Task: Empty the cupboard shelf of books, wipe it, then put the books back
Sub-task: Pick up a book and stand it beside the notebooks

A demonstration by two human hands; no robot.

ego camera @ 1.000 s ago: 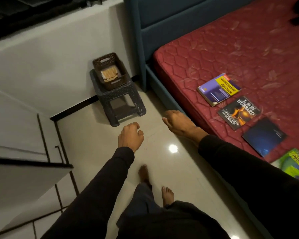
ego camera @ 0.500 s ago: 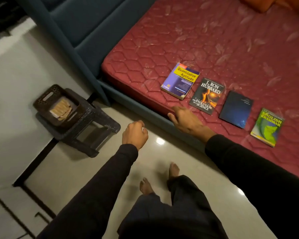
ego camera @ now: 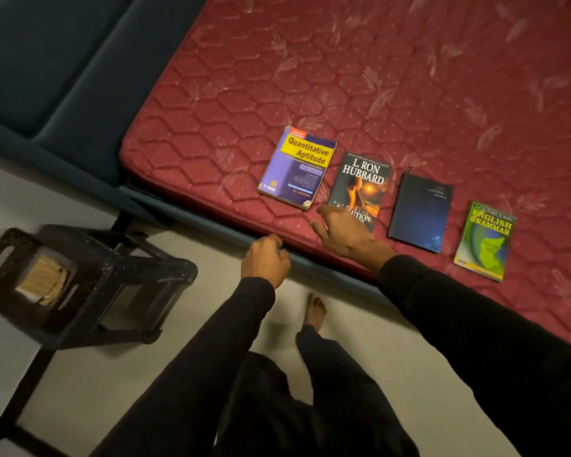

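Several books lie in a row near the edge of a red mattress (ego camera: 360, 77): a purple and yellow Quantitative Aptitude book (ego camera: 298, 166), a dark L. Ron Hubbard book (ego camera: 363, 179), a plain dark blue book (ego camera: 421, 211) and a green English Grammar book (ego camera: 485, 240). My right hand (ego camera: 343, 234) reaches out with relaxed fingers over the lower end of the Hubbard book, holding nothing. My left hand (ego camera: 266, 260) hovers at the bed's edge with curled fingers, empty. The cupboard shelf is out of view.
A dark plastic stool (ego camera: 119, 285) stands on the pale floor at the left, with a brown basket (ego camera: 0, 258) on top. The blue bed frame (ego camera: 185, 209) runs diagonally in front of me. My bare foot (ego camera: 315, 311) stands close to the bed.
The view has swung from the stool and wall toward the bed. Both hands have moved forward; my right hand now reaches over the mattress to the Hubbard book.
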